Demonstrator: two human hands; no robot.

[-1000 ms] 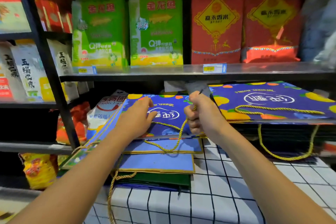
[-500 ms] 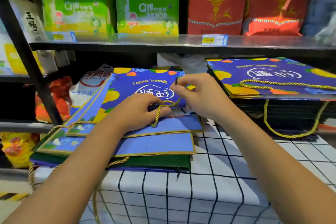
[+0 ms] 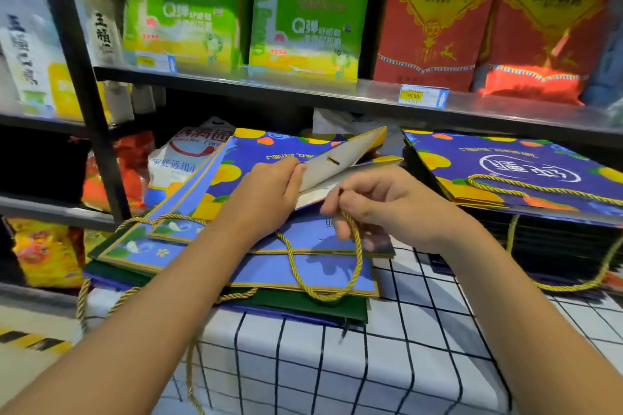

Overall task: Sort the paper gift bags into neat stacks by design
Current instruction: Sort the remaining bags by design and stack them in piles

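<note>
**Work Surface and Hand Status**

You face a table with a checked cloth (image 3: 387, 364), white with dark grid lines, set against black metal shelving (image 3: 81, 77). The shelf (image 3: 269, 87) at 12 o'clock carries green packs (image 3: 303, 10) and red packs (image 3: 435, 13), with a yellow price tag (image 3: 423, 96) on its edge. White sacks (image 3: 27, 54) stand at 10 o'clock.

The loose pile (image 3: 269, 273) of flat gift bags lies at the table's far edge, centre-left, its layers fanned and out of line. A squared stack (image 3: 522, 175) of the blue fruit-print design sits at 2 o'clock, well apart from the pile.

Your left hand (image 3: 266, 195) grips the raised edge of the top bag (image 3: 256, 152), which is folded open to show its white inside. Your right hand (image 3: 387, 202) pinches the bag's gold cord (image 3: 357, 253) between curled fingers; the cord loops down over the pile towards 6 o'clock.
</note>
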